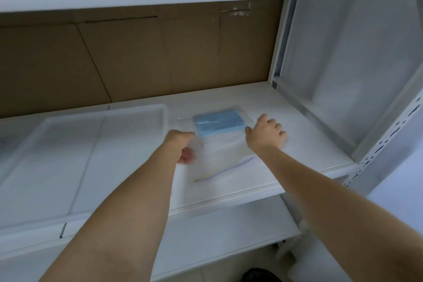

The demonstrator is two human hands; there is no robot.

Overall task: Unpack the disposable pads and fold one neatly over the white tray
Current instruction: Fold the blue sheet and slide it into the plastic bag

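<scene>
On the shelf [297, 144], both hands, left [183, 146] and right [265, 135], grip the clear bag [219, 151] of blue pads [217, 123].

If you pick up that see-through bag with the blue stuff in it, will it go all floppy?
Probably floppy at the near end: the clear plastic bag looks thin and lies flat there. The folded blue pads sit bunched at the far end, so that end would likely sag. It may slide easily on the smooth white shelf.

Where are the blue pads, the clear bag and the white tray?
blue pads [218, 122], head view, top of the stack
clear bag [224, 155], head view, empty middle part
white tray [165, 117], head view, right rim
</scene>
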